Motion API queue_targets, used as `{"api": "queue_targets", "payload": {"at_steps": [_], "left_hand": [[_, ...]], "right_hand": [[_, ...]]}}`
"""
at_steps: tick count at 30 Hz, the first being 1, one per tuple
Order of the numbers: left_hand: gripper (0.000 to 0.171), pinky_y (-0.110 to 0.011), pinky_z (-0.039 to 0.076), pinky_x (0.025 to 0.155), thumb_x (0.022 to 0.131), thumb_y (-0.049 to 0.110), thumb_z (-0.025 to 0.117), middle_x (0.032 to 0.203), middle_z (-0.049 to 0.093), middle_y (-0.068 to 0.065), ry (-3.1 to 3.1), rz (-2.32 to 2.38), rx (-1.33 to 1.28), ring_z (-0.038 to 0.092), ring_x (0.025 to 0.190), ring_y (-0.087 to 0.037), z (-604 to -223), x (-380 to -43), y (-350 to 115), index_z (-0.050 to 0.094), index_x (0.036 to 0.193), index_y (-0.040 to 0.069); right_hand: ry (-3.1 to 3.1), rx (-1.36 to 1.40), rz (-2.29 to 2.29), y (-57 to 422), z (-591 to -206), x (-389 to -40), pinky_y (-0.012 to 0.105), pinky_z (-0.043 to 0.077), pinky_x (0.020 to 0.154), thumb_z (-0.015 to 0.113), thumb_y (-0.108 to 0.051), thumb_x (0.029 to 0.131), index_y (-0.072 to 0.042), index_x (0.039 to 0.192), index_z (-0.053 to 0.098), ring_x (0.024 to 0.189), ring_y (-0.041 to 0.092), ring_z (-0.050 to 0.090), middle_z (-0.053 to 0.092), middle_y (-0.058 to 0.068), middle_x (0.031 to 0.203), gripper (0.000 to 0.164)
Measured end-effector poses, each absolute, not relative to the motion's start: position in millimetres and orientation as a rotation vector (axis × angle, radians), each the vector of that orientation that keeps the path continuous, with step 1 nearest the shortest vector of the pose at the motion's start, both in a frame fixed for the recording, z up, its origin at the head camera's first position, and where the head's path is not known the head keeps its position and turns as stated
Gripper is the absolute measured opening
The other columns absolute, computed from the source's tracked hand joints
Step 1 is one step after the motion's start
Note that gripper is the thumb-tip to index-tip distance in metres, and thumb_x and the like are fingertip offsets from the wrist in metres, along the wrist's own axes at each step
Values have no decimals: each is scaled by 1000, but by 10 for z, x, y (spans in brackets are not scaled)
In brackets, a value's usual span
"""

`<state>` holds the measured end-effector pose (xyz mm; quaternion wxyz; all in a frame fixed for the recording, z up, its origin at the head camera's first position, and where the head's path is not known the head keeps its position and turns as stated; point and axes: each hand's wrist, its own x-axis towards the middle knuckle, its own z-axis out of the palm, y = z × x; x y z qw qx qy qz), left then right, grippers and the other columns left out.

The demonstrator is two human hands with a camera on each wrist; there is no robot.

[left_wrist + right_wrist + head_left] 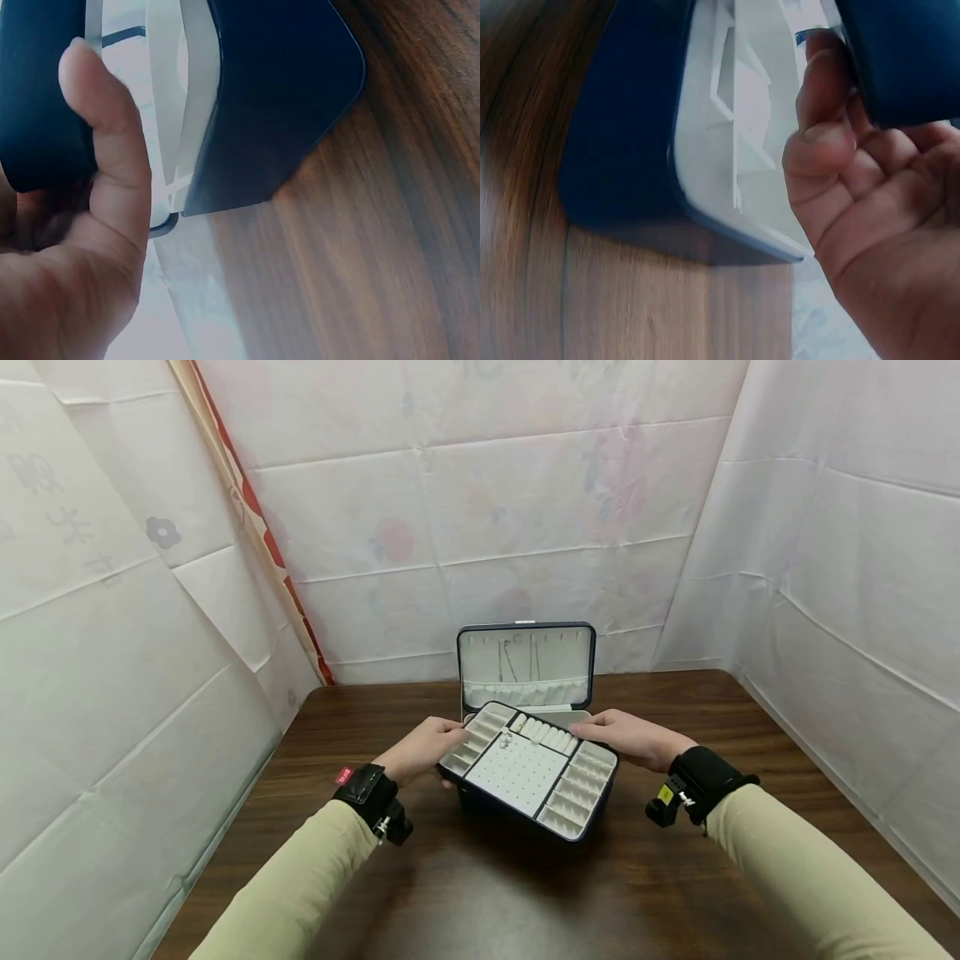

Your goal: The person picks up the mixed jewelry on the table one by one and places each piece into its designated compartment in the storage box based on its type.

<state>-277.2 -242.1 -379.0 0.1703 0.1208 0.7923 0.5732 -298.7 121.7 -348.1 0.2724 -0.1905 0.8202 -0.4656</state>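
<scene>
A jewelry tray (517,774), dark-edged with white compartments, ring rolls and a dotted panel, is held tilted above its jewelry box (285,97). My left hand (427,747) grips the tray's left side, the thumb along its dark outer wall. At the back right corner my right hand (633,739) pinches the tray, with fingers curled beneath it in the right wrist view. Small shiny jewelry (505,739) sits at the back left of the dotted panel. Behind, the box's lid (555,668) stands upright, with thin necklaces (510,662) hanging inside. White dividers (739,120) show within the box.
The box stands on a dark brown wooden table (360,893). White patterned sheeting (525,527) hangs behind the table and along both sides. A red-and-beige strip (262,535) runs down the left back corner.
</scene>
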Motion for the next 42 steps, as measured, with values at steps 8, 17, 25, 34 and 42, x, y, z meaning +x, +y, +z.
{"api": "queue_targets", "payload": {"at_steps": [8, 17, 25, 34, 42], "left_hand": [[29, -37, 54, 51, 105, 23, 54, 78, 68, -8, 2183, 1703, 311, 62, 61, -16, -3764, -2769, -2382, 69, 112, -1], [50, -28, 51, 55, 107, 38, 53, 88, 68, -7, 1961, 1980, 162, 60, 61, -15, -3799, -2729, -2375, 55, 138, -1], [57, -42, 61, 75, 106, 43, 54, 111, 64, -21, 1750, 1972, 208, 72, 78, -27, -3885, -2575, -2347, 39, 139, -1], [48, -50, 58, 88, 104, 37, 60, 121, 61, -26, 1685, 1916, 316, 73, 99, -38, -3866, -2414, -2180, 50, 127, -4], [24, -50, 57, 92, 106, 16, 51, 112, 57, -15, 1593, 2067, 219, 74, 92, -33, -3849, -2418, -2055, 49, 118, -4]], "right_hand": [[2121, -491, -1315, 1192, -3502, -2993, 48, 44, 109, 53, -44, 106, -1, 129, 66, 133, 34, 52, 55, 20, 144, 50], [2111, -525, -1434, 1254, -3542, -2990, 37, 53, 96, 49, -42, 108, 6, 140, 55, 123, 27, 59, 49, 27, 149, 57], [2054, -464, -1566, 1355, -3603, -2992, 32, 58, 84, 45, -36, 111, 9, 150, 38, 97, 15, 69, 66, 17, 126, 61], [2112, -393, -1575, 1344, -3621, -2968, 32, 58, 82, 50, -40, 108, 7, 145, 46, 93, 16, 67, 69, 12, 116, 60], [2065, -402, -1570, 1294, -3615, -2948, 28, 54, 74, 53, -38, 107, 6, 138, 49, 86, 13, 61, 64, 6, 105, 53]]}}
